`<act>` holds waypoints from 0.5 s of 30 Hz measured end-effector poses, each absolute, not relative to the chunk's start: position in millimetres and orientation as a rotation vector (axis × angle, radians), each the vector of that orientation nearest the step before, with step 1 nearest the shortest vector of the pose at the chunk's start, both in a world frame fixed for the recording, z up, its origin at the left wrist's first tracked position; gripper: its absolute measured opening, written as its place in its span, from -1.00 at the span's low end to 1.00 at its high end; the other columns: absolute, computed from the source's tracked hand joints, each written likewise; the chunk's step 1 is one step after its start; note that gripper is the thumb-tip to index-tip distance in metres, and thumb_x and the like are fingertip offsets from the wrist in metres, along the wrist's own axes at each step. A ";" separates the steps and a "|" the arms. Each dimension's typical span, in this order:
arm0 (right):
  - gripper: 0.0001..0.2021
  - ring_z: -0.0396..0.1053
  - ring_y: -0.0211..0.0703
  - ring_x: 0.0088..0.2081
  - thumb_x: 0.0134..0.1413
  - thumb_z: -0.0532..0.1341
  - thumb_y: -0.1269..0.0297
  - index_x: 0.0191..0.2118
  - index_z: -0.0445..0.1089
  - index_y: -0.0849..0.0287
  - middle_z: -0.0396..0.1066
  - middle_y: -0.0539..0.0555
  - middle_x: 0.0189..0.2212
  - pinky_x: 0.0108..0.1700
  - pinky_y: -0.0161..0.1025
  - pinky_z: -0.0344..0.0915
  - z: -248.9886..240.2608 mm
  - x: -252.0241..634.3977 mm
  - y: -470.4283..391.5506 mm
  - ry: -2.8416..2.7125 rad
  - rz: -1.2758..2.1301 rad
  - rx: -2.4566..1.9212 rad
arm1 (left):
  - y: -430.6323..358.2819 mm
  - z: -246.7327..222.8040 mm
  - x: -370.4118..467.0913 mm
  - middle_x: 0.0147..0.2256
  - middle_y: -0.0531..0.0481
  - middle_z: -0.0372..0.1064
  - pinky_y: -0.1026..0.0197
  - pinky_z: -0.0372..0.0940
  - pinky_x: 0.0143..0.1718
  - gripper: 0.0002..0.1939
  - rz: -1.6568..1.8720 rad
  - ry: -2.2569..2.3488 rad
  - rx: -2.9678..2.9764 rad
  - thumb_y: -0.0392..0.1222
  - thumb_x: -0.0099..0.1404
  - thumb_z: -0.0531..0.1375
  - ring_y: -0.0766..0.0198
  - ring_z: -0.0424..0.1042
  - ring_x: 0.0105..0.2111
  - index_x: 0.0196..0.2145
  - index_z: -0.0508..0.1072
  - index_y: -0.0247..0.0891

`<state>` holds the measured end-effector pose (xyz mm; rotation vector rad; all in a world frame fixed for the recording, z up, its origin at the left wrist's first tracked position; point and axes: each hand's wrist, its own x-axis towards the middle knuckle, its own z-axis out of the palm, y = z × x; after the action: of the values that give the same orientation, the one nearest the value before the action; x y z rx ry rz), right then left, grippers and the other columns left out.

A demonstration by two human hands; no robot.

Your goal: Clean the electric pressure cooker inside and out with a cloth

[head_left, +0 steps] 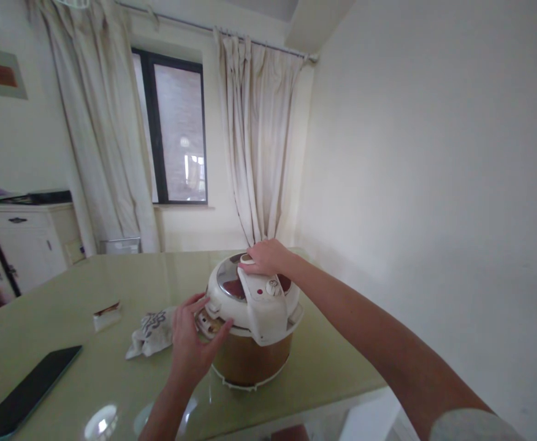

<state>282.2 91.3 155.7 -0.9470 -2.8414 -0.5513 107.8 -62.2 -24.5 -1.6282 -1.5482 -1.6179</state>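
Observation:
An electric pressure cooker [254,361] with a brown body stands upright on the table. Its white lid [225,309] sits on top, with a wide handle [262,306] that carries a red button and a round valve. My right hand [266,257] is wrapped over the far end of that handle, its fingers partly hidden. At the cooker's left side, my left hand [192,343] grips the rim and side handle, fingers above and thumb in front. Just left of that hand lies a crumpled white cloth [151,334] with a dark pattern.
The greenish table [167,275] has a glossy top. A dark flat panel [29,386] lies at its left front, and a small white packet [107,315] sits behind it. A white wall [411,184] rises close on the right. A white cabinet [29,236] stands at the far left.

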 end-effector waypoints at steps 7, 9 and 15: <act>-0.22 0.56 0.26 -0.04 0.33 -0.05 -0.36 -0.04 0.61 0.27 0.60 0.41 -0.10 -0.06 -0.01 0.37 148.9 271.1 89.1 -2.789 -0.518 -0.973 | -60.0 -47.3 113.0 0.27 -0.35 0.18 -0.33 0.16 0.33 -0.12 -1.908 -1.730 -1.679 0.15 0.27 0.31 -0.18 0.22 0.30 0.38 0.10 -0.27; -0.23 0.56 0.26 -0.03 0.33 -0.04 -0.34 -0.06 0.61 0.29 0.60 0.43 -0.10 -0.04 -0.02 0.36 148.7 268.5 90.0 -2.811 -0.531 -0.922 | -60.5 -49.0 114.0 0.30 -0.34 0.16 -0.33 0.15 0.34 -0.09 -1.993 -1.783 -1.663 0.15 0.25 0.33 -0.19 0.20 0.32 0.39 0.08 -0.24; -0.26 0.55 0.24 -0.03 0.34 -0.02 -0.31 -0.10 0.62 0.30 0.60 0.42 -0.11 -0.05 -0.05 0.34 153.9 267.5 96.7 -2.867 -0.581 -0.842 | -61.5 -41.5 114.6 0.29 -0.33 0.20 -0.32 0.25 0.28 -0.05 -2.103 -1.832 -1.607 0.13 0.17 0.40 -0.18 0.30 0.25 0.38 0.15 -0.22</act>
<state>267.5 96.7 153.9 -0.8417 -2.8671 -0.5813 114.6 -61.5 -41.5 -1.6068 -1.8321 -2.1029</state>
